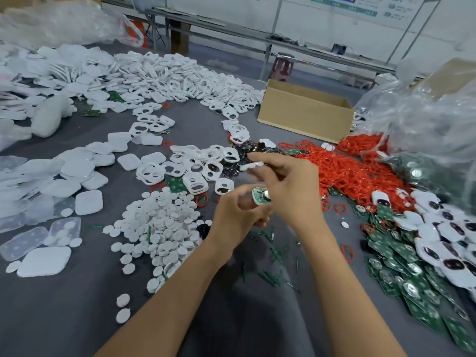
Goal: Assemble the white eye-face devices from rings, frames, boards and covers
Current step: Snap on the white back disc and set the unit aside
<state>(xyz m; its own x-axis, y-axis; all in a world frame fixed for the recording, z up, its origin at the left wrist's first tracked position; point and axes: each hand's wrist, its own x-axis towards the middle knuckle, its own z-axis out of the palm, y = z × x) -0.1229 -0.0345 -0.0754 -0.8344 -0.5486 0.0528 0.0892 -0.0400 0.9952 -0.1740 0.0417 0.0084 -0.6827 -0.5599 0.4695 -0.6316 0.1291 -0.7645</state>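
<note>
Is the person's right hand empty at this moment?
No, the right hand pinches a small white plastic piece between its fingertips, above the pile of white plastic frames.

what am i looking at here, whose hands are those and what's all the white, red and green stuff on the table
There is no machine here. This is one picture from a camera worn on a person's head, looking down at their own two bare hands. The grey table holds piles of parts: white round discs, white frames with two holes, white covers, red rings and green boards, plus a cardboard box. The right hand pinches a white piece. The left hand seems to hold a part-built unit with green board showing.
</note>
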